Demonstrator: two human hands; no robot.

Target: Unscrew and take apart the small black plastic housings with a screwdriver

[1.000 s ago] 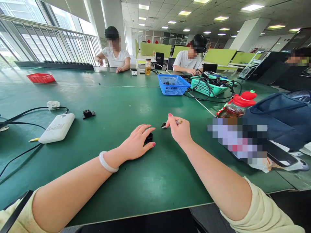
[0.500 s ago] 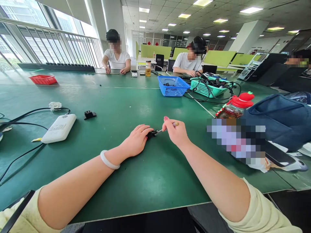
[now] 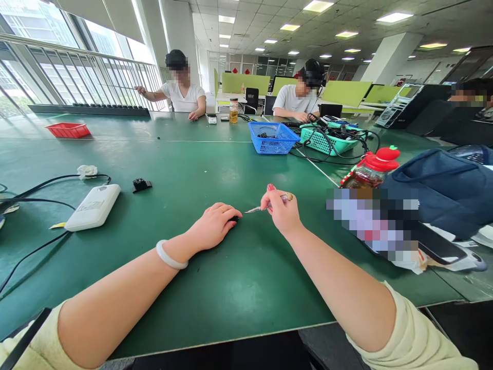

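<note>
My left hand (image 3: 211, 226) rests on the green table (image 3: 215, 303) with its fingers closed on a small black part (image 3: 234, 219). Most of that part is hidden beneath the fingers, so its kind does not show. To the right, my right hand (image 3: 283, 210) grips a small screwdriver (image 3: 253, 209). Its thin metal shaft points left, and the end of the handle sticks out above the hand. The tip is close to the left fingertips, apart from the black part. Another small black part (image 3: 141, 185) lies farther left on the table.
A white power bank (image 3: 92, 208) with black cables lies at left. Farther back are a red tray (image 3: 68, 130), a blue basket (image 3: 272, 139) and a green basket (image 3: 319, 141) with cables. A red-lidded bottle (image 3: 372, 167) and dark blue bag (image 3: 442, 190) stand at right. Co-workers sit opposite.
My right hand has drawn the screwdriver slightly right, away from the black part. My left fingers now cover more of that part. A co-worker opposite has raised an arm out sideways.
</note>
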